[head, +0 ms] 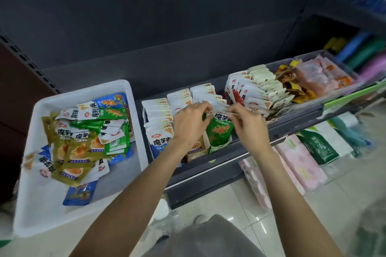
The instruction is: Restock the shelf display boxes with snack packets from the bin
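Observation:
A white bin (pixel 133 129) on the left holds several loose snack packets (pixel 83 137) in green, olive and blue. On the dark shelf stand several display boxes filled with upright packets. My left hand (pixel 191 123) and my right hand (pixel 248 125) meet over the green display box (pixel 219 147). Both pinch the top edge of a green snack packet (pixel 219 129) that stands in that box. A blue-packet box (pixel 158 140) sits to the left, and an olive box (pixel 196 151) is partly hidden under my left wrist.
To the right, a red-and-white box (pixel 240 94) of packets and a clear tray (pixel 325 77) with orange and yellow snacks line the shelf (pixel 292 123). Below the shelf lie tissue packs (pixel 300 162). The tiled floor (pixel 219 200) is underneath me.

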### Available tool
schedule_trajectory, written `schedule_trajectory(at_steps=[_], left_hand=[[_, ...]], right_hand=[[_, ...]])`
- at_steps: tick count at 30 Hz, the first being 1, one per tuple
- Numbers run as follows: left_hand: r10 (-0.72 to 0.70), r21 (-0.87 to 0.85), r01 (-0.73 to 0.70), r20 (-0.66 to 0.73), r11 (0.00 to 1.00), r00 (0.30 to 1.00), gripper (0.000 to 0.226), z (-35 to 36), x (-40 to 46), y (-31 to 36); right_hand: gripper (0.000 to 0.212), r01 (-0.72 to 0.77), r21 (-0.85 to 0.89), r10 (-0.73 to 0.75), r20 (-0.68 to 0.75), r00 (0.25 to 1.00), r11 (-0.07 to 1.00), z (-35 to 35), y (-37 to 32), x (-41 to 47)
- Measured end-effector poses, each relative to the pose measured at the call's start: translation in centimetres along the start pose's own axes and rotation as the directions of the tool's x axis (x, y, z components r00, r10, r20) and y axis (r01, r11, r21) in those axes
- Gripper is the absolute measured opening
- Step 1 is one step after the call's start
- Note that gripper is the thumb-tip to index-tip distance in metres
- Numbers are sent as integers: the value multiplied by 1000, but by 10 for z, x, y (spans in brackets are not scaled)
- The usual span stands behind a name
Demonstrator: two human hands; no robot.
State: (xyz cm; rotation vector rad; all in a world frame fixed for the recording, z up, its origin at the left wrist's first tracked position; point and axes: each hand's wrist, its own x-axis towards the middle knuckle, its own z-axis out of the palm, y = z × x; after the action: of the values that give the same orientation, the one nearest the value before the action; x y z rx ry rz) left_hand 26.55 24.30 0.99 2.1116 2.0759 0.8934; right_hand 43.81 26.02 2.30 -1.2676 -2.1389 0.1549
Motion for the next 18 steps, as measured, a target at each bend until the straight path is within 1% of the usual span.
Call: schedule_trajectory(at_steps=[3,5,6,7,9,11,13,15,16,18], left_hand=[[12,-12,-12,-3,1000,1000,13,1,-1,-1],[38,16,-38,-19,999,999,17,2,-4,-4],[43,29,-42,-41,999,998,20,1,-6,-5],[38,28,-36,-78,999,996,20,-2,-8,-5],[16,-28,-22,-204,999,979,19,-16,-14,-7],[18,-90,-53,-356,995,934,19,-36,-26,-14],[25,-112,-89,-478,990,878,16,-59,-45,-30],[13,-86,-69,-530,994,848,19,-82,-68,-55],[-1,-54,-33,-529,998,848,20,-93,-81,-71],[-59,33,85,-476,996,877,18,-112,-105,-104]], right_hand=[[9,-28,-42,30,58,998,999,24,4,-1],[13,-35,-97,38,28,999,995,32,4,-2],[16,-44,-108,41,-22,999,993,32,4,-3],[20,-60,-99,50,-95,994,993,29,2,-4],[24,-87,-46,74,-227,971,995,19,-6,-5],[21,-58,51,70,-264,962,997,9,-22,-6],[22,5,179,38,-236,971,984,4,-46,-5],[22,78,306,-30,-159,987,949,4,-76,-2],[21,118,357,-85,-106,991,927,8,-91,1],[21,183,415,-214,29,976,891,23,-122,5]])
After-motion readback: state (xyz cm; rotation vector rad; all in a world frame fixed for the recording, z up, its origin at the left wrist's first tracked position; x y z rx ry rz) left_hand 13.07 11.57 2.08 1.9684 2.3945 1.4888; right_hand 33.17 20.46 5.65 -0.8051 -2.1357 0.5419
